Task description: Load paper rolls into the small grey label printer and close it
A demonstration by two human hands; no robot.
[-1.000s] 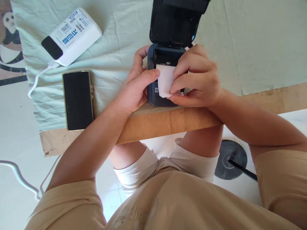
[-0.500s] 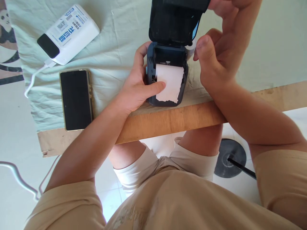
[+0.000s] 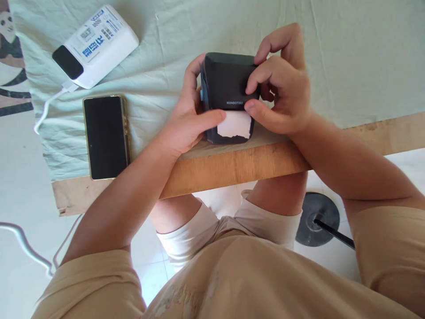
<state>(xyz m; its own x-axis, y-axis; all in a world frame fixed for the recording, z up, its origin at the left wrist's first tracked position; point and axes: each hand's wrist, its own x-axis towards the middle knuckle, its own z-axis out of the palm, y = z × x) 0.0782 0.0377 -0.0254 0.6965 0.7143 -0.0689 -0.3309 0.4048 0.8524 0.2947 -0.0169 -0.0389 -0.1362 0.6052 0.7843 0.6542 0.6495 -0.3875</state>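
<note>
A dark label printer (image 3: 222, 79) lies near the table's front edge with its lid down. A white paper strip with a torn end (image 3: 236, 126) sticks out below the lid. My left hand (image 3: 191, 113) is wrapped round the printer's left side, thumb resting on the paper's upper left corner. At the right side, my right hand (image 3: 282, 86) has its thumb and bent fingertips on the lid's right edge. The fingers hide that edge.
To the left on the green cloth (image 3: 358, 57) lie a smartphone (image 3: 106, 137) and a white power bank (image 3: 108, 44) with a white cable (image 3: 49, 106) plugged in. The wooden table edge (image 3: 232, 166) runs under my forearms. A round black base (image 3: 315, 217) stands on the floor.
The printer's lid, raised half a second ago, has swung down over the paper roll area. My right hand came down and left with it. My left hand stayed in place.
</note>
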